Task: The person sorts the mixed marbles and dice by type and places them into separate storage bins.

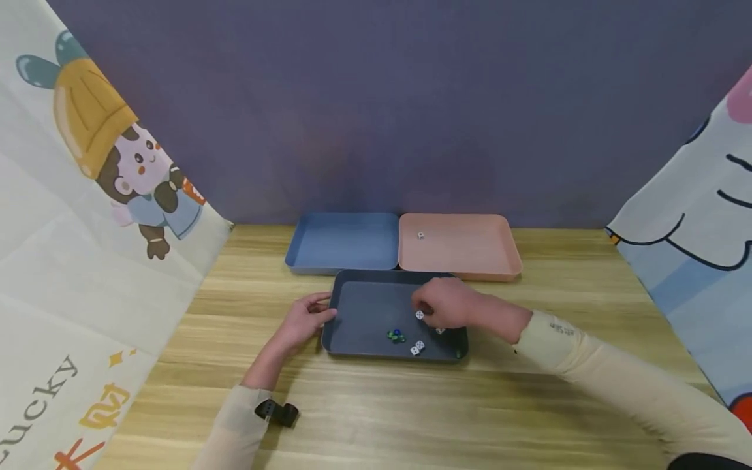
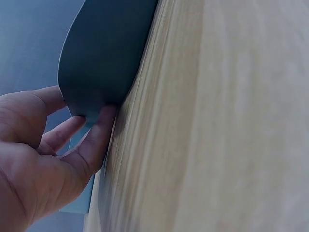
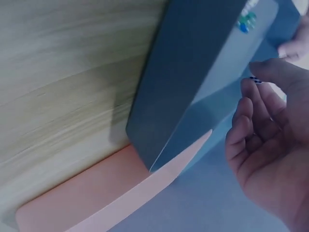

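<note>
A dark grey tray (image 1: pixel 370 313) lies on the table. At its left end my left hand (image 1: pixel 302 324) holds the rim, thumb on the edge and fingers against the outer wall (image 2: pixel 104 63). Over the tray's right half, my right hand (image 1: pixel 449 303) pinches a white die (image 1: pixel 420 314) between thumb and fingertips; the right wrist view shows the die (image 3: pixel 256 79) mostly covered. Another die (image 1: pixel 440 331) sits partly hidden below that hand. Two white dice (image 1: pixel 417 348) lie together near the front wall, with a small cluster of green and blue glass marbles (image 1: pixel 396 336) to their left.
Behind the dark tray stand a blue tray (image 1: pixel 346 241) and a pink tray (image 1: pixel 464 245), side by side. One die (image 1: pixel 420 235) lies in the pink tray. A dark greenish marble (image 1: pixel 459 354) is in the dark tray's front right corner. A dark cloth wall (image 1: pixel 376 111) rises behind.
</note>
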The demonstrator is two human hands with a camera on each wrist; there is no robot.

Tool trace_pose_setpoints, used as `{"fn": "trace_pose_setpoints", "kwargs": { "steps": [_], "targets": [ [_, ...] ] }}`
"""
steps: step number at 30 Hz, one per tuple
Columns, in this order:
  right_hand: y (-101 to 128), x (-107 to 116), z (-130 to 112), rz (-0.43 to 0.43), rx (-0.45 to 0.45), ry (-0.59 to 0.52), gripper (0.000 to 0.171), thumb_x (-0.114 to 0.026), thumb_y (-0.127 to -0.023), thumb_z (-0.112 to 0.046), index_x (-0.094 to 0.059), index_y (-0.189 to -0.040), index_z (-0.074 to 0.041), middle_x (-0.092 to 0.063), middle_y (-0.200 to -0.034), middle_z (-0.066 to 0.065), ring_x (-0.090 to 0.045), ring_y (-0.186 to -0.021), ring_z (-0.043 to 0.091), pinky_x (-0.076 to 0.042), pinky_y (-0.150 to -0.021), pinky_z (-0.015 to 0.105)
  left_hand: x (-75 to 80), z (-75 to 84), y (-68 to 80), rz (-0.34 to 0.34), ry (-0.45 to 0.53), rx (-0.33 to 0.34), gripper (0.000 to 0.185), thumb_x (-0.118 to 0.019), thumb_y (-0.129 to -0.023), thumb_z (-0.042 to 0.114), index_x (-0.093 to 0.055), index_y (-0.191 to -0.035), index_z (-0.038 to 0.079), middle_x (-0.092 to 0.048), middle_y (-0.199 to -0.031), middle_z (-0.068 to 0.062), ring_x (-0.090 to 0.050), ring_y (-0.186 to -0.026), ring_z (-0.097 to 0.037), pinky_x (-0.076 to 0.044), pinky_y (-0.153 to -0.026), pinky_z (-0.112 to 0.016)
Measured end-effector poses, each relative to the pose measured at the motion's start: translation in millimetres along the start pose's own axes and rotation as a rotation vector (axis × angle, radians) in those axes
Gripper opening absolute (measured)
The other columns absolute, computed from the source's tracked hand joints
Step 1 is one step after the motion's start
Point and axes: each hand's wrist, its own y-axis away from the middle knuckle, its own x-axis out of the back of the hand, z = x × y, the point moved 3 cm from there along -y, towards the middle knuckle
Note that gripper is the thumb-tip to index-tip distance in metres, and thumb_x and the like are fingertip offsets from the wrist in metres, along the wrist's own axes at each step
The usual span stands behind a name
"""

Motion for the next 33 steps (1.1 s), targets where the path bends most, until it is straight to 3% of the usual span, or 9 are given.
{"fn": "trace_pose_setpoints", "kwargs": {
  "steps": [7, 19, 26, 33],
  "targets": [
    [-10, 25, 20, 0.106, -0.035, -0.168, 0.01, -0.071, -0.086, -0.012, -0.07, -0.094, -0.018, -0.06, -0.08, -0.011, -0.055, -0.069, 0.007, -0.047, -0.064, 0.029, 2.7, 0.7, -1.8, 0.012, 0.018, 0.014, 0.05, -0.067, -0.093, 0.011, -0.051, -0.14, 0.003, -0.062, -0.117, -0.019, -0.063, -0.096, -0.025, -0.053, -0.069, -0.034],
    [-30, 50, 84, 0.297, -0.189, -0.395, 0.01, -0.071, -0.089, -0.012, -0.071, -0.098, -0.008, -0.065, -0.088, 0.002, -0.06, -0.079, 0.017, -0.05, -0.07, 0.036, 4.4, 0.4, -6.7, 0.01, 0.046, 0.025, 0.05, -0.068, -0.093, 0.014, -0.051, -0.14, 0.005, -0.061, -0.118, -0.018, -0.063, -0.096, -0.024, -0.052, -0.068, -0.034],
    [-38, 64, 118, 0.335, -0.262, -0.476, 0.016, -0.068, -0.092, -0.016, -0.069, -0.104, -0.006, -0.065, -0.101, 0.007, -0.059, -0.088, 0.023, -0.05, -0.078, 0.039, 3.2, 1.6, -7.2, 0.027, 0.05, 0.035, 0.049, -0.067, -0.093, 0.012, -0.053, -0.139, 0.005, -0.062, -0.117, -0.017, -0.063, -0.094, -0.023, -0.053, -0.068, -0.034],
    [-51, 75, 146, 0.356, -0.393, -0.502, 0.024, -0.068, -0.093, -0.02, -0.068, -0.111, -0.004, -0.062, -0.106, 0.011, -0.058, -0.095, 0.03, -0.049, -0.077, 0.042, 0.2, 1.3, -8.8, 0.015, 0.062, 0.028, 0.049, -0.068, -0.093, 0.013, -0.053, -0.139, 0.005, -0.062, -0.117, -0.017, -0.063, -0.098, -0.025, -0.053, -0.068, -0.035]
  ]
}}
